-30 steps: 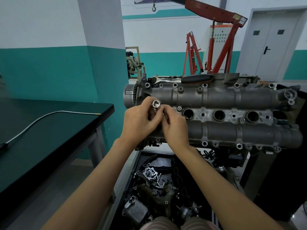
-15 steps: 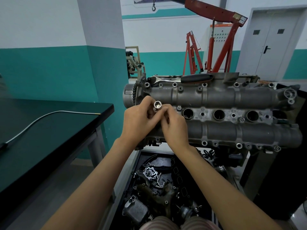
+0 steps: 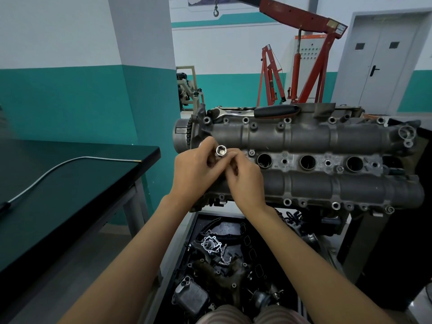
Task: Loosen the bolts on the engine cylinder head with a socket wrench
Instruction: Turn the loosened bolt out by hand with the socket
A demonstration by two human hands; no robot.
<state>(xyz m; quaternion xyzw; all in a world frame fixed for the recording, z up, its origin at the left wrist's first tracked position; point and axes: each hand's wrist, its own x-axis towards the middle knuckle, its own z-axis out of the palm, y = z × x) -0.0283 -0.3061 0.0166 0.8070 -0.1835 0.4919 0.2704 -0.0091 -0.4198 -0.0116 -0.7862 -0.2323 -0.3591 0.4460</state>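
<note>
Head view: both hands meet over the cylinder head's (image 3: 304, 139) left end, left hand (image 3: 196, 169) and right hand (image 3: 245, 178) fingers pinching a socket (image 3: 221, 150), open end facing up. Ratchet wrench (image 3: 254, 111) lies lengthwise along the far edge, beyond both hands, slightly nearer the right.

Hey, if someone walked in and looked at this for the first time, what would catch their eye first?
Probably the two hands meeting in the middle, the left hand and right hand together holding a shiny socket with its open end up. Right behind them lies the big grey cylinder head, with the ratchet wrench resting along its far edge. The red engine crane against the back wall also stands out.
</note>
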